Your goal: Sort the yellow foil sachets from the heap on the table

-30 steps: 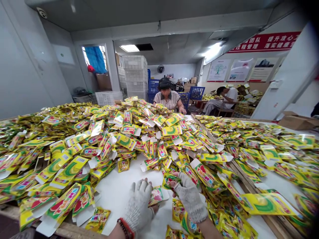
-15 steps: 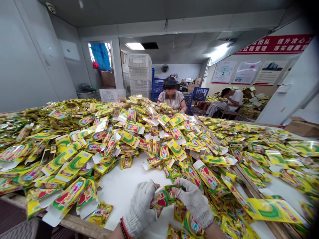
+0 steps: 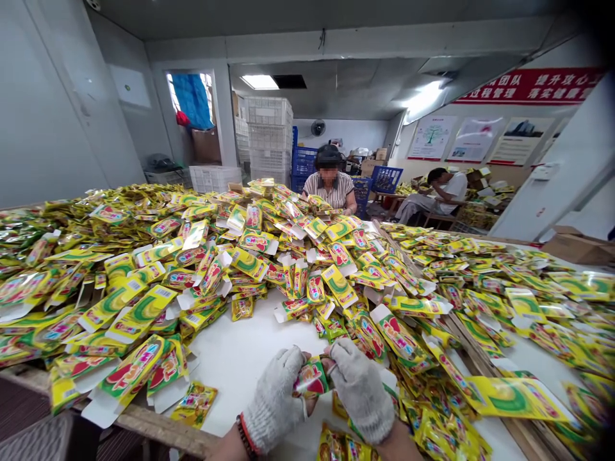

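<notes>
Both my hands wear grey knit gloves and meet low in the middle of the head view. My left hand (image 3: 275, 403) and my right hand (image 3: 361, 390) are closed together on a small bundle of yellow, red and green sachets (image 3: 311, 379), held just above the white tabletop (image 3: 240, 358). More sachets (image 3: 343, 448) lie under my wrists. A huge heap of flat yellow cartons and sachets (image 3: 250, 246) rises right behind my hands.
Flat cartons (image 3: 129, 371) hang over the table's near left edge. A wooden divider (image 3: 471, 346) runs along the right. A person in a striped shirt (image 3: 331, 186) sits across the heap; another person (image 3: 439, 192) sits further back right. White crates (image 3: 266, 137) stack by the doorway.
My right hand picked up sachets from the pile and brought them to my left hand; both hands now press one bundle together, closer to me.
</notes>
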`<state>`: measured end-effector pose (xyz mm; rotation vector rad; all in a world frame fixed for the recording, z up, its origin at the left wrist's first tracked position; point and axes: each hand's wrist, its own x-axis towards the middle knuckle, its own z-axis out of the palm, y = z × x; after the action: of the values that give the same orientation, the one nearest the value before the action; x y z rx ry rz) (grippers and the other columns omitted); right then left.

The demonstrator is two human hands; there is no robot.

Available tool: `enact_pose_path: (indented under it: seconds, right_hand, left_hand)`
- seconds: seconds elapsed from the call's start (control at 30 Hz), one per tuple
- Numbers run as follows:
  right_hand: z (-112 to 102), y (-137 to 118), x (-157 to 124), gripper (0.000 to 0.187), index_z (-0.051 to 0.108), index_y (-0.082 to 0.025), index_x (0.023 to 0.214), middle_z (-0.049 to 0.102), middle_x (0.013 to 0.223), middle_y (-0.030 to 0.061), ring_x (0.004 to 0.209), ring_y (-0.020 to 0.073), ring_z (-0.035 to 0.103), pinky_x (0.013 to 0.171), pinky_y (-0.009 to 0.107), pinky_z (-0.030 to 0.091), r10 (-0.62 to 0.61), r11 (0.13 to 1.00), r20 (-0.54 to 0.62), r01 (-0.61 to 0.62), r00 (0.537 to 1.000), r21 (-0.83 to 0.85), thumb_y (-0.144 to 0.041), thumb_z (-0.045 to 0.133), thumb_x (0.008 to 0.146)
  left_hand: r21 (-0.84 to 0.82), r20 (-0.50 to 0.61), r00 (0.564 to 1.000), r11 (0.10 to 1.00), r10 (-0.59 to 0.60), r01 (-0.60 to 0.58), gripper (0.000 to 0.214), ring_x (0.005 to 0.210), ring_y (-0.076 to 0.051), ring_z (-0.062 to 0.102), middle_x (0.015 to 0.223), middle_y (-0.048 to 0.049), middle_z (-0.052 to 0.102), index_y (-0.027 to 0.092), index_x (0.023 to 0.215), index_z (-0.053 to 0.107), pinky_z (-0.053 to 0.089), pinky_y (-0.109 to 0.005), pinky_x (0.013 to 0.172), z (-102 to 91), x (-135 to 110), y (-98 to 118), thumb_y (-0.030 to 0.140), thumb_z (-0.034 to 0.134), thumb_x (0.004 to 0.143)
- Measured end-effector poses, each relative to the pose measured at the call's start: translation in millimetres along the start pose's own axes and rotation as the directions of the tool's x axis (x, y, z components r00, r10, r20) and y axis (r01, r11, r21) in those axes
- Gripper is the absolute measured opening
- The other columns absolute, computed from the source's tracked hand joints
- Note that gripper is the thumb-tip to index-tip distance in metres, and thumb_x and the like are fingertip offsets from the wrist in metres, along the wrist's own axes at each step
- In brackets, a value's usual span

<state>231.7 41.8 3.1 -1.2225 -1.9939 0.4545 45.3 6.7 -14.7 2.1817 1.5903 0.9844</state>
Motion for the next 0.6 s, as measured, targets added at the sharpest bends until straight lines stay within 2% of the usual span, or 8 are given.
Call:
enact_pose_path:
  seconds: [0.1, 0.2, 0.27, 0.33, 0.4, 0.5, 0.53, 0.6]
  right_hand:
    - [0, 4, -8, 0.029, 0.070, -0.024, 0.111, 0.071, 0.111, 0.0083, 0.108, 0.0282, 0.064, 0.098, 0.044, 0.051, 0.159, 0.973, 0.008, -0.158, 0.987, 0.168, -0.031, 0.057, 0.085]
    - [-2, 5, -14, 0.025, 0.072, -0.024, 0.102, 0.074, 0.102, 0.0068, 0.097, 0.0265, 0.068, 0.091, 0.040, 0.054, 0.317, 0.915, 0.029, -0.314, 0.948, 0.255, -0.035, 0.062, 0.081]
    - [-2, 0, -15, 0.019, 0.072, -0.022, 0.082, 0.073, 0.084, 0.0058, 0.081, 0.0240, 0.067, 0.079, 0.036, 0.055, 0.335, 0.905, 0.060, -0.339, 0.940, 0.257, -0.037, 0.062, 0.079]
    - [-1, -8, -12, 0.026, 0.069, -0.020, 0.067, 0.067, 0.066, 0.0038, 0.064, 0.0194, 0.062, 0.063, 0.030, 0.053, 0.330, 0.898, 0.111, -0.348, 0.938, 0.271, -0.041, 0.059, 0.079]
    - [-1, -16, -9, 0.034, 0.069, -0.018, 0.070, 0.057, 0.052, 0.0000, 0.044, 0.0140, 0.053, 0.046, 0.025, 0.045, 0.353, 0.868, 0.194, -0.397, 0.915, 0.298, -0.046, 0.053, 0.081]
    - [-5, -23, -8, 0.041, 0.070, -0.015, 0.096, 0.054, 0.048, -0.0038, 0.031, 0.0097, 0.044, 0.034, 0.020, 0.033, 0.389, 0.784, 0.373, -0.515, 0.842, 0.346, -0.049, 0.050, 0.083]
    - [-6, -24, -8, 0.041, 0.069, -0.015, 0.098, 0.056, 0.050, -0.0037, 0.030, 0.0091, 0.045, 0.033, 0.019, 0.032, 0.369, 0.766, 0.437, -0.535, 0.820, 0.357, -0.048, 0.052, 0.082]
    - [-6, -26, -9, 0.034, 0.069, -0.016, 0.089, 0.057, 0.054, -0.0037, 0.030, 0.0079, 0.047, 0.032, 0.017, 0.029, 0.305, 0.753, 0.540, -0.546, 0.785, 0.368, -0.047, 0.056, 0.081]
  left_hand:
    - [0.096, -0.018, 1.000, 0.995, -0.024, 0.026, 0.045, 0.094, -0.030, 0.060, 0.102, -0.0122, 0.064, 0.016, 0.109, 0.060, 0.052, -0.043, 0.082, 0.8, -1, -4, 0.023, 0.065, 0.064]
    - [0.147, 0.002, 0.999, 0.988, 0.041, -0.041, 0.052, 0.095, -0.029, 0.059, 0.105, -0.0108, 0.064, 0.018, 0.114, 0.058, 0.051, -0.043, 0.083, 3.0, -2, -6, 0.017, 0.063, 0.063]
    - [0.153, 0.021, 0.990, 0.979, 0.136, -0.138, 0.055, 0.095, -0.029, 0.058, 0.107, -0.0095, 0.064, 0.021, 0.115, 0.057, 0.052, -0.043, 0.082, 5.6, -2, -6, 0.015, 0.061, 0.060]
    - [0.143, 0.003, 0.980, 0.970, 0.197, -0.195, 0.056, 0.094, -0.028, 0.059, 0.108, -0.0086, 0.064, 0.023, 0.115, 0.055, 0.052, -0.043, 0.081, 8.6, -2, -7, 0.015, 0.060, 0.060]
    - [0.137, -0.053, 0.980, 0.974, 0.189, -0.181, 0.059, 0.096, -0.028, 0.059, 0.109, -0.0089, 0.063, 0.023, 0.118, 0.053, 0.053, -0.042, 0.081, 11.1, -4, -9, 0.014, 0.060, 0.061]
    - [0.142, -0.112, 0.981, 0.979, 0.161, -0.145, 0.062, 0.097, -0.029, 0.058, 0.111, -0.0100, 0.063, 0.022, 0.123, 0.051, 0.053, -0.042, 0.082, 12.7, -5, -13, 0.014, 0.061, 0.062]
    - [0.145, -0.113, 0.979, 0.977, 0.171, -0.154, 0.061, 0.096, -0.028, 0.058, 0.110, -0.0099, 0.063, 0.022, 0.122, 0.052, 0.052, -0.042, 0.082, 12.7, -6, -13, 0.013, 0.061, 0.062]
    - [0.143, -0.099, 0.973, 0.971, 0.207, -0.192, 0.055, 0.094, -0.028, 0.058, 0.107, -0.0095, 0.064, 0.021, 0.116, 0.055, 0.052, -0.042, 0.081, 11.8, -5, -12, 0.012, 0.061, 0.063]
